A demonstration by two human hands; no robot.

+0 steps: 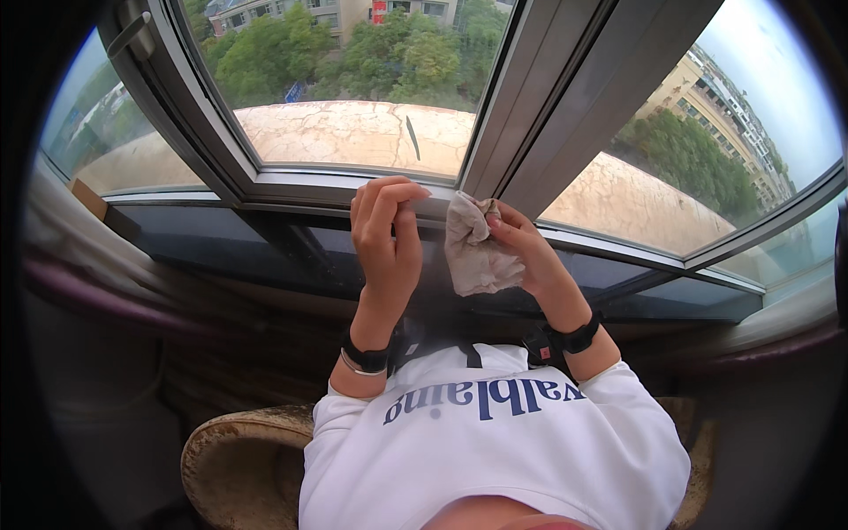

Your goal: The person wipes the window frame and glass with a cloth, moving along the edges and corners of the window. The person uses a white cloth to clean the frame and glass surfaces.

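My right hand (513, 238) grips a crumpled, stained whitish cloth (474, 255), which hangs from the fingers over the dark window sill (331, 258). To its left, my left hand (387, 225) is raised with bent fingers, near the bottom rail of the grey metal window frame (318, 189). Nothing shows in that hand, and its fingers stand somewhat apart. Behind both hands is the window pane (344, 86). A dark streak (413, 138) shows at the pane or on the ledge beyond; which one, I cannot tell.
A window handle (130, 36) is at the upper left. Pale curtains (79, 218) hang at the left and right. A worn, peeling chair (245, 457) stands behind me. Outside lie a cracked ledge (318, 132), trees and buildings. A brown block-like object (89, 199) sits at the left end.
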